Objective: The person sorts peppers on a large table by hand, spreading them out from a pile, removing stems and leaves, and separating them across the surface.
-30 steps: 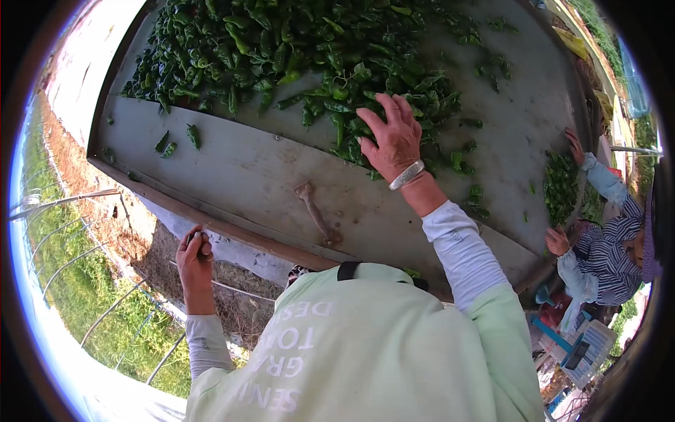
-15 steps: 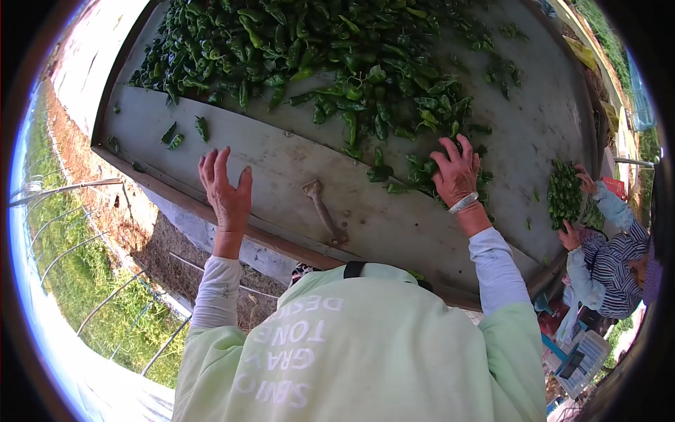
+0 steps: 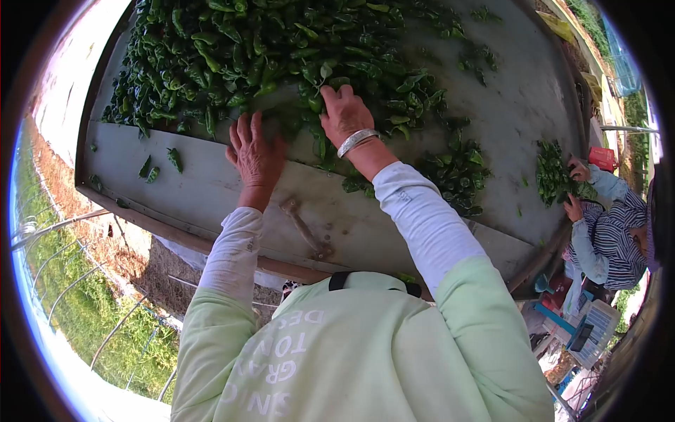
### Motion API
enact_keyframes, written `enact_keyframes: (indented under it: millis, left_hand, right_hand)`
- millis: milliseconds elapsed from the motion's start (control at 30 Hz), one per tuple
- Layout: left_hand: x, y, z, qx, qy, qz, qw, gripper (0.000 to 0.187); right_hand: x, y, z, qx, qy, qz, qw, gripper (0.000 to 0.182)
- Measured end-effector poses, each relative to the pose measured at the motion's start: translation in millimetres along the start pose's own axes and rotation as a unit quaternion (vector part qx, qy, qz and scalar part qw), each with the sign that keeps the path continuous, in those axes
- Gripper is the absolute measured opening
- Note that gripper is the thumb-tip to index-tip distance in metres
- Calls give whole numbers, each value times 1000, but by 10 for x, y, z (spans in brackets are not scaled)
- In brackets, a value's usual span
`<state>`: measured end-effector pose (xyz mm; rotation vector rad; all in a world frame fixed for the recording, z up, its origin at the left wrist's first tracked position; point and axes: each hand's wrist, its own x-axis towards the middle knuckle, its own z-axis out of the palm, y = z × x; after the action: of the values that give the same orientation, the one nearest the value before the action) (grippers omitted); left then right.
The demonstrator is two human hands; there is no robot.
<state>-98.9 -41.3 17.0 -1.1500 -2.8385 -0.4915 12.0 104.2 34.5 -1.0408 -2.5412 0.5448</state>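
Green peppers point(image 3: 211, 63) lie in a large heap across the far part of the metal table point(image 3: 394, 232). My left hand point(image 3: 256, 151) is at the near edge of the heap, fingers apart and pointing away from me, with nothing visible in it. To its right, my right hand point(image 3: 346, 119), with a silver bracelet at the wrist, reaches into the heap. Its fingers are bent around peppers beside a pale leaf; the fingertips are partly hidden. A smaller pile of peppers point(image 3: 460, 176) sits right of my right forearm.
A metal handle point(image 3: 304, 226) is fixed to the tabletop near me. Some loose peppers point(image 3: 174, 160) lie at the left. At the right edge, a co-worker in a striped top point(image 3: 615, 239) has both hands at another pepper pile point(image 3: 550, 172). A scale point(image 3: 590, 330) stands below.
My left hand has moved right and forward to the heap's edge. My right hand has moved left and forward from the smaller pile into the heap. The camera view has shifted slightly.
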Motion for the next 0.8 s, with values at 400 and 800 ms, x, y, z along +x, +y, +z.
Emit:
enact_keyframes:
  millis: [400,800]
  left_hand:
    - [14,-39,83,36,-5,1,999,62]
    - [9,-15,11,9,-14,-5,1000,67]
  right_hand:
    - [-574,366,-108,60,-25,13,998,29]
    - [-524,245,-111,8,-155,15,988,42]
